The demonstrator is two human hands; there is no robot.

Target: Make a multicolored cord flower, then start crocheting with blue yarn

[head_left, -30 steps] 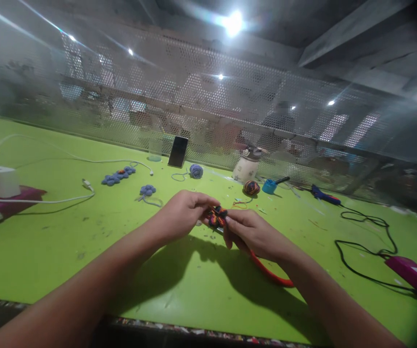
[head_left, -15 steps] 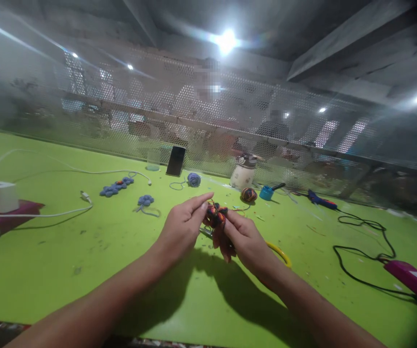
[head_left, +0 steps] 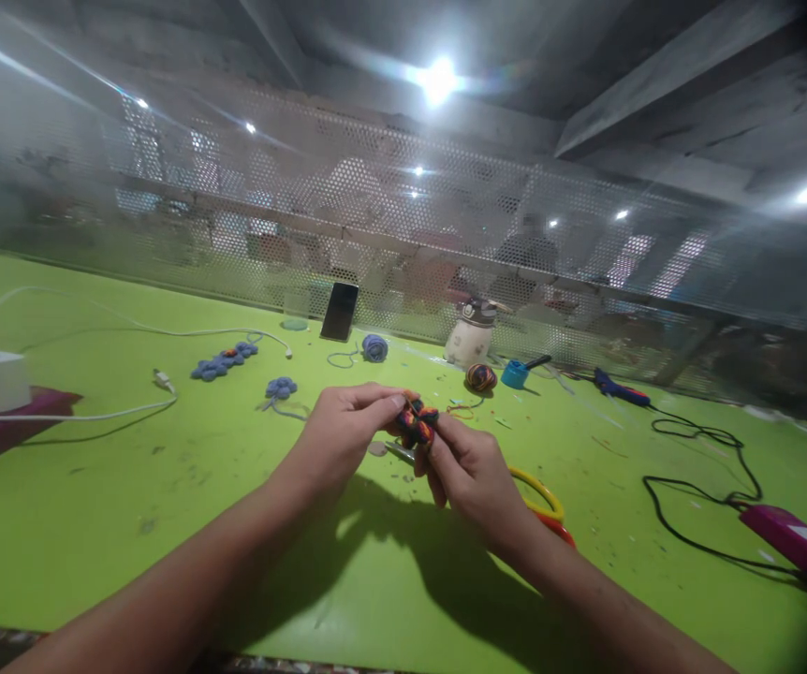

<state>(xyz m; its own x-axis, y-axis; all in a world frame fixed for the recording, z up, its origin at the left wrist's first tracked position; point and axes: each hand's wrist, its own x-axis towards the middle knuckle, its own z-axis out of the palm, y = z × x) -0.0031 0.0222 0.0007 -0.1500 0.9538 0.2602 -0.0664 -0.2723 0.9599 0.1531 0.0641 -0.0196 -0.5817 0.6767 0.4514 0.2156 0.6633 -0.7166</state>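
Both hands pinch a small multicoloured crocheted flower (head_left: 416, 421), dark with red, orange and yellow strands, above the middle of the table. My left hand (head_left: 347, 426) grips its left edge between thumb and fingers. On the flower's right side, my right hand (head_left: 470, 468) holds it with thumb and forefinger, the other fingers curled below. Behind lies a matching ball of multicoloured yarn (head_left: 480, 378), with a loose strand near it. Under the hands a metal tool or blade (head_left: 399, 451) shows in part, and scissors with yellow and red handles (head_left: 540, 494) are partly hidden by my right hand.
Blue crocheted flowers (head_left: 225, 362) and a single blue flower (head_left: 281, 387) lie to the left. A phone (head_left: 340, 312), blue yarn ball (head_left: 374, 348), whitish jar (head_left: 469, 335) and blue tape roll (head_left: 514, 373) stand along the perforated screen. Power strips with cables flank both sides.
The flower has turned, so its petals show more plainly. My left hand has shifted slightly left and down, its fingers now bent onto the edge. More of the scissors' handles shows.
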